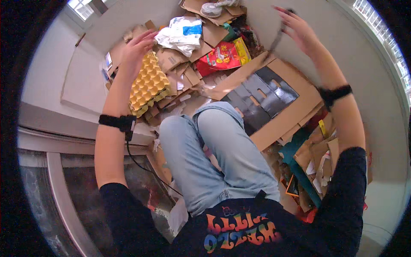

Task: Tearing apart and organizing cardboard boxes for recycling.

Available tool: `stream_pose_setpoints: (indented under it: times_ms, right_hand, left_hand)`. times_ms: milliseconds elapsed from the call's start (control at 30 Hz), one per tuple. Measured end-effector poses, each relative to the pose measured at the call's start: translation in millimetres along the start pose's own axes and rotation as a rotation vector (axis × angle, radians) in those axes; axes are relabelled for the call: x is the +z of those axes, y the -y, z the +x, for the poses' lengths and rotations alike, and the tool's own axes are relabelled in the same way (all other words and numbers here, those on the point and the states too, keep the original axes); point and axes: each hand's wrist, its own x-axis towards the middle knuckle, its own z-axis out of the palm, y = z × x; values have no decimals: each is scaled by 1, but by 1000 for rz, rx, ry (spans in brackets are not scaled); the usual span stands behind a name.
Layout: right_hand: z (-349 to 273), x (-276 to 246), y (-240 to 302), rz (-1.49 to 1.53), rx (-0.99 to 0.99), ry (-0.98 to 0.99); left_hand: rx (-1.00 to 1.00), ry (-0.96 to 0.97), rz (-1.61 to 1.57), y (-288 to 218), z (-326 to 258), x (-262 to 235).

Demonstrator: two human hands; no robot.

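My left hand (136, 48) is raised at the left with its fingers stretched out and nothing in them. It is nearest to a stack of yellow egg trays (150, 83), partly behind my wrist. At the upper right, my right hand (297, 32) grips a long, thin dark strip (276, 42), blurred by motion, so its kind is unclear. The strip hangs toward a large flat piece of cardboard (295, 70). Shiny black panels (272, 96) with oval slots lie across the middle of that cardboard, just beyond my knees.
Flattened cardboard (171, 58) piles up at the back, with a white plastic bag (180, 36), a red and yellow bag (224, 55) and a small white fan (211, 10) on it. More scraps (319, 156) and a teal piece (299, 171) lie right. White walls (364, 55) close in the sides.
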Motion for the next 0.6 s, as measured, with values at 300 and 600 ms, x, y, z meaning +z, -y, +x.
stream_pose_setpoints:
  times_ms: [300, 600]
  right_hand:
    - [86, 254, -24, -249, -175, 552]
    - [3, 164, -72, -230, 304, 449]
  left_hand:
    - [527, -204, 280, 76, 72, 47]
    - [-172, -277, 203, 4, -79, -72]
